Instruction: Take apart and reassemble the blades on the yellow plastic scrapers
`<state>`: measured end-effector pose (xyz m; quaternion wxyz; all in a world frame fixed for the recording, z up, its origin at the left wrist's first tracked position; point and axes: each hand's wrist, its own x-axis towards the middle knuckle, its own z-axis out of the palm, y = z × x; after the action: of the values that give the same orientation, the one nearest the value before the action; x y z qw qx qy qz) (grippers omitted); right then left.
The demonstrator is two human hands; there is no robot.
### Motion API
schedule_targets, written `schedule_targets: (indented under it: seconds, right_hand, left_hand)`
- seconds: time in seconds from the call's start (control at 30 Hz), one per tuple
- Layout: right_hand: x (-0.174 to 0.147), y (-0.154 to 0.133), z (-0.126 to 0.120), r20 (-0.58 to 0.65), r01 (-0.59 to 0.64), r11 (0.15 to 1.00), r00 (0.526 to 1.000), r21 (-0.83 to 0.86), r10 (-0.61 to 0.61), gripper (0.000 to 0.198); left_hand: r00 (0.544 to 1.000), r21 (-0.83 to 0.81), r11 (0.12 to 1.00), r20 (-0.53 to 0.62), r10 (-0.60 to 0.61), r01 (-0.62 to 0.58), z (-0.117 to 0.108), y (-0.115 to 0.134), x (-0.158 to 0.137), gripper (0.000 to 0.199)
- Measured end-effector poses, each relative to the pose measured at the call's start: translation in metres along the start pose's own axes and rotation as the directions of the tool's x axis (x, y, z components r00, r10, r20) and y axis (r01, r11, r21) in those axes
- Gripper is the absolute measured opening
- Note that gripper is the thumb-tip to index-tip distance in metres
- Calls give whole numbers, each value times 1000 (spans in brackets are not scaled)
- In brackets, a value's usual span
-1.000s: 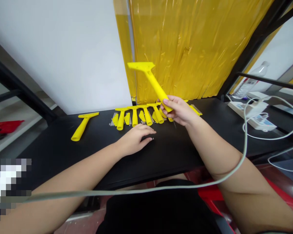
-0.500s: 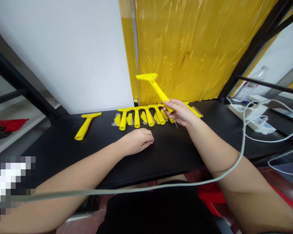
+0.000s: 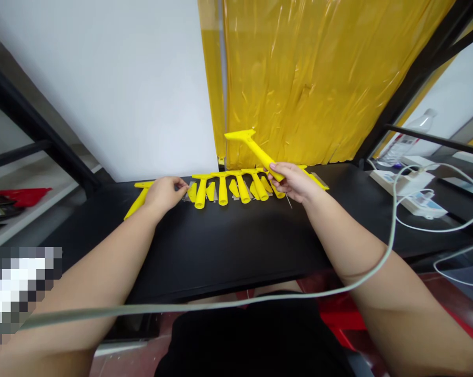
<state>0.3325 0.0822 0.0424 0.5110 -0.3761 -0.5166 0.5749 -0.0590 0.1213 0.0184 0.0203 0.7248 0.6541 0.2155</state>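
The right hand (image 3: 295, 183) is holding a yellow T-shaped handle (image 3: 260, 153) up at centre frame.
Its fingers are wrapping the grip, a thin metal rod (image 3: 288, 201) poking out below. The left hand (image 3: 162, 195), left of centre, is narrowing its fingertips at a small yellow piece (image 3: 191, 192), contact unclear. Other handles (image 3: 222, 191) are lying mid-frame, seemingly awaiting assembly; how many are finished is staying unclear.

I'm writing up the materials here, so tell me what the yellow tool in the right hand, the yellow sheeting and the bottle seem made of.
Yellow tool: probably moulded plastic with a smooth finish; its colour looks even. Yellow sheeting: likely thin, glossy plastic film, since it wrinkles and throws bright streaks. Bottle: see-through, probably plastic, though glass can't be ruled out.
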Motion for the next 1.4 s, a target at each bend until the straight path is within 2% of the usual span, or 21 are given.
schedule_targets:
  seconds: [0.1, 0.17, 0.23, 0.3, 0.37, 0.4, 0.47, 0.57, 0.67, 0.77, 0.83, 0.93, 1.0, 1.1, 1.17, 1.3, 1.4]
  right_hand:
    - [-1, -1, -2, 47, -28, 998, 998, -52, 31, 38]
    - [-1, -1, -2, 45, -44, 995, 998, -85, 48, 38]
    - [0, 2, 1, 21, -40, 992, 999, -117, 43, 39]
    - [1, 8, 6, 13, -8, 989, 1000, -150, 10, 41]
    - [1, 16, 15, 37, 44, 979, 999, -199, -37, 42]
    - [0, 21, 21, 60, 74, 968, 996, -240, -61, 43]
    - [-2, 28, 33, 154, 155, 912, 983, -379, -103, 43]
    - [-8, 31, 50, 306, 293, 799, 941, -526, -143, 39]
    - [-13, 30, 60, 385, 385, 738, 905, -554, -183, 36]
    - [-14, 30, 62, 397, 396, 711, 901, -581, -178, 36]
    - [-14, 30, 61, 397, 382, 708, 905, -594, -155, 36]
    - [-14, 29, 55, 418, 378, 717, 899, -586, -133, 33]
    - [-14, 26, 49, 396, 383, 697, 905, -606, -153, 32]
    - [-13, 19, 34, 322, 357, 653, 930, -668, -180, 32]
    - [-10, 15, 22, 286, 339, 660, 939, -671, -191, 33]
    - [-1, 13, 1, 226, 325, 691, 946, -645, -234, 30]
    - [2, 14, -4, 203, 313, 675, 949, -668, -239, 27]
  left_hand:
    - [1000, 10, 1000, -18, 18, -18, 5, -4, 4, 22]
    - [991, 28, 995, -89, 102, -100, 4, 0, 3, 26]
    - [959, 12, 975, -182, 219, -220, 2, 9, -1, 29]
    - [925, -102, 936, -222, 309, -337, 0, 27, -11, 31]
    - [930, -310, 878, -177, 323, -364, 2, 50, -25, 34]
    - [942, -438, 834, -137, 307, -335, 4, 62, -32, 38]
    - [957, -685, 685, -61, 283, -246, 12, 85, -44, 51]
    - [954, -868, 485, 50, 295, -105, 22, 108, -56, 58]
    - [958, -939, 344, 81, 275, -20, 27, 119, -60, 43]
    - [969, -975, 218, 96, 228, 45, 27, 122, -62, 32]
    - [974, -982, 165, 127, 190, 96, 26, 122, -62, 29]
    - [983, -981, 97, 176, 48, 171, 23, 115, -56, 25]
    - [975, -973, 78, 213, -64, 217, 20, 107, -49, 25]
    - [952, -954, 126, 249, -176, 273, 13, 90, -37, 29]
    - [946, -951, 150, 235, -225, 272, 6, 80, -31, 30]
    - [971, -973, 152, 143, -193, 173, -7, 64, -24, 31]
    - [978, -969, 184, 139, -156, 167, -10, 57, -21, 35]
